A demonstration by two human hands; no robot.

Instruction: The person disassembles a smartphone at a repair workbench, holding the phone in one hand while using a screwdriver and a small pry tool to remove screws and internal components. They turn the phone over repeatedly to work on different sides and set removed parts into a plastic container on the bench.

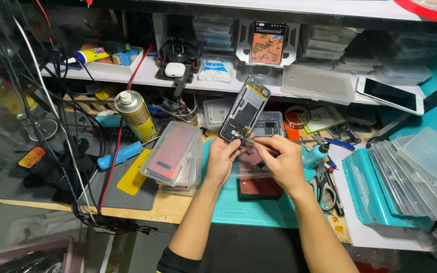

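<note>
Big picture first: the surface is a crowded wooden bench under a white shelf, wires hanging down the left side. A teal mat covers the middle of it. To the right leans a stack of clear lids; left of the hands sits a pile of clear boxes. A spray can stands behind those, tilted a little. On the shelf, a lit phone is propped in a stand, and a white tablet lies flat to the right.

Now the centre: an opened phone, back cover off, dark insides and battery showing, held up tilted above the mat. The left hand has its grip pinching the phone's bottom edge. The right hand pinches a thin tool, tip touching the phone's lower end.
</note>
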